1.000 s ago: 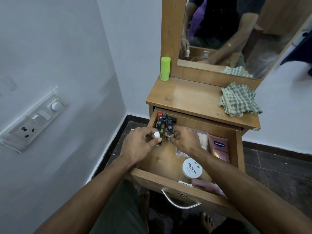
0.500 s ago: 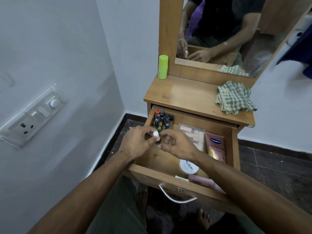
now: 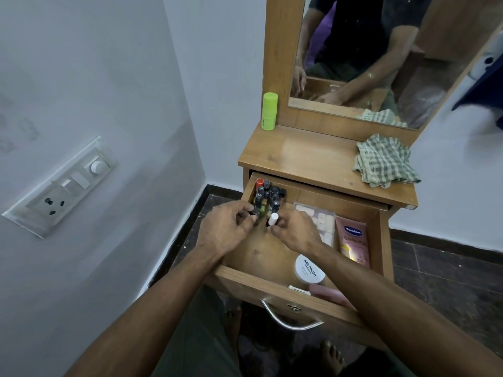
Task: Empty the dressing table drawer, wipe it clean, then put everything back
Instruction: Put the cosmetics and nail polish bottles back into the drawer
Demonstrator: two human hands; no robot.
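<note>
Head view: drawer [image 3: 378,238] pulled open under the dressing table top [image 3: 313,159]. I see the nail polish bottles [image 3: 268,193] clustered upright in its back-left corner. Left hand [image 3: 226,232] pinches a dark-capped bottle [image 3: 255,212] at the cluster's near edge; right hand [image 3: 296,235] pinches a white-capped bottle [image 3: 273,219] just beside it. Pink Vaseline tube [image 3: 353,244] along the right wall, white jar [image 3: 309,268] near the front (label reads "nail polish"). Checked cloth [image 3: 385,161] on the top's right edge, green stick [image 3: 269,111] at its back-left corner.

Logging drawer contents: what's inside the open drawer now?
In the drawer: upright small bottles at the back left, a clear compartment box, a Vaseline tube, a nail polish tub, something pink. The hands and right forearm cover the rest.
</note>
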